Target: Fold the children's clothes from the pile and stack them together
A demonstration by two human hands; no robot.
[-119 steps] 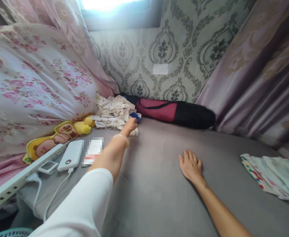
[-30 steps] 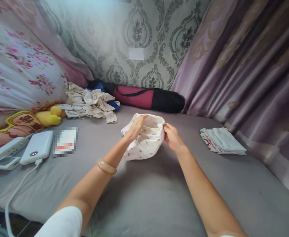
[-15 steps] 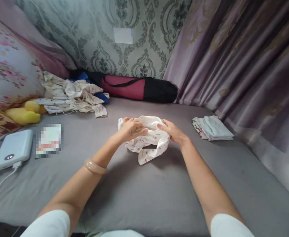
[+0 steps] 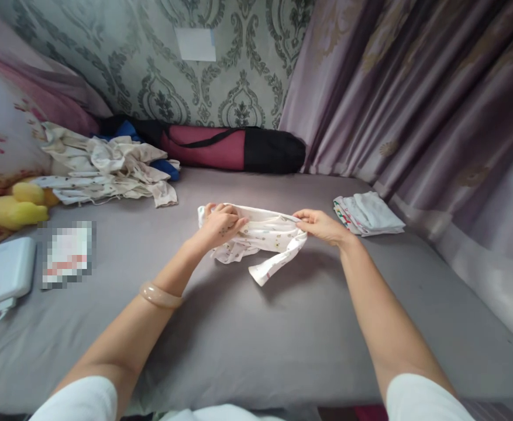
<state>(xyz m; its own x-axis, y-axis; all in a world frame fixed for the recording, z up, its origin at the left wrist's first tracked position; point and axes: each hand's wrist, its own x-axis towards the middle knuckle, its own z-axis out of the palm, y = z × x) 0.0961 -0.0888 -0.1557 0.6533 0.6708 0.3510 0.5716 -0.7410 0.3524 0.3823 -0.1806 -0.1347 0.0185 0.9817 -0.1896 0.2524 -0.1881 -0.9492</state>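
Note:
A small white garment [image 4: 269, 234] with a tiny coloured print is stretched between my two hands, a little above the grey sheet. My left hand [image 4: 221, 225] is closed on its left side, fingers curled over the bunched cloth. At the other end, my right hand [image 4: 324, 227] pinches the upper right edge between thumb and fingers. The top edge runs almost straight between them. One narrow, sleeve-like piece hangs down near the right hand. Exactly what kind of garment it is cannot be made out.
Folded clothes [image 4: 370, 213] lie at the right. Rumpled pale clothes [image 4: 111, 166] are heaped at back left, beside a long maroon and black bag [image 4: 221, 149]. A yellow plush toy [image 4: 13, 207], a white power bank [image 4: 6, 275] with cable and a blurred packet [image 4: 68, 252] lie left.
My right hand has moved outward to the right, pulling the round opening of the garment into a nearly straight edge. The view has shifted slightly to the right.

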